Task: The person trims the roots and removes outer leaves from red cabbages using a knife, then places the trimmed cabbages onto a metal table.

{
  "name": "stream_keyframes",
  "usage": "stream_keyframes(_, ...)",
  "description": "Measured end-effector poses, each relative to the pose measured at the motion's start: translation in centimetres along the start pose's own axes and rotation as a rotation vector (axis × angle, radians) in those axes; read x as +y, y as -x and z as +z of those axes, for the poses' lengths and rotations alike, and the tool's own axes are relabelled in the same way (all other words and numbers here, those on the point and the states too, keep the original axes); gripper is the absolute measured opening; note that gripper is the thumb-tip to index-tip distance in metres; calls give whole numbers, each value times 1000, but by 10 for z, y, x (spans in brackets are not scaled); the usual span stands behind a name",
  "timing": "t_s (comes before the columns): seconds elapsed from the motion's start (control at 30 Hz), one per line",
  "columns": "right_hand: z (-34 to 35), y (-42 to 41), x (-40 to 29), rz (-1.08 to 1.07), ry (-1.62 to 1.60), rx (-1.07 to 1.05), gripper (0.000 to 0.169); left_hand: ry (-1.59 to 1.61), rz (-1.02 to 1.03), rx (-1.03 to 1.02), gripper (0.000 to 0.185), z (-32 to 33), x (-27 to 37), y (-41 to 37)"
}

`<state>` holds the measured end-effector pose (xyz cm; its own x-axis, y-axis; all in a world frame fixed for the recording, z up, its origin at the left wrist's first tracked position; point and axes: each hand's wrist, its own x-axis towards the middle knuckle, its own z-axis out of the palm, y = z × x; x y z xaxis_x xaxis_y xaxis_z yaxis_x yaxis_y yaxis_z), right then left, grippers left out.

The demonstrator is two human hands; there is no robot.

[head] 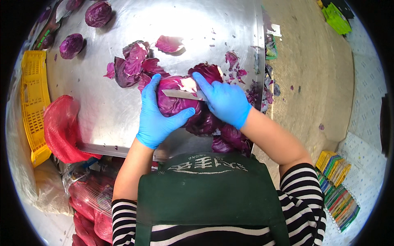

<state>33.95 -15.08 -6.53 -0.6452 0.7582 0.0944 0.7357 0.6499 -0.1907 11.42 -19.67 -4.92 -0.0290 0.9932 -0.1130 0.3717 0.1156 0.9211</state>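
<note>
A red cabbage [175, 106] rests at the near part of the steel table, its pale cut stem end [188, 84] facing up. My left hand [160, 118], in a blue glove, steadies it from the left with thumb and fingers spread around it. In my gloved right hand [226, 100] is a knife [181, 94], its blade lying across the cabbage below the stem and pointing left. The handle is hidden in my fist. Loose outer leaves [134, 64] lie beyond my left hand, and more leaves [231, 138] lie under my right forearm.
Two whole red cabbages [98, 14] [71, 46] sit at the far left of the steel table [101, 107]. A red mesh bag [63, 129] hangs over its left edge beside a yellow crate [34, 104]. Leaf scraps [254, 92] lie along the right edge.
</note>
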Motion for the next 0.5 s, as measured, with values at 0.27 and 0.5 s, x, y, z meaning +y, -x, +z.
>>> stream_keyframes(0.27, -8, -43, 29, 440, -527, -167, 60, -123, 185, 24, 115, -4, -6, 27)
stream_keyframes(0.5, -6, 17, -31, 274, -979, -10, 65, -105, 231, 83, 115, -13, -16, 52)
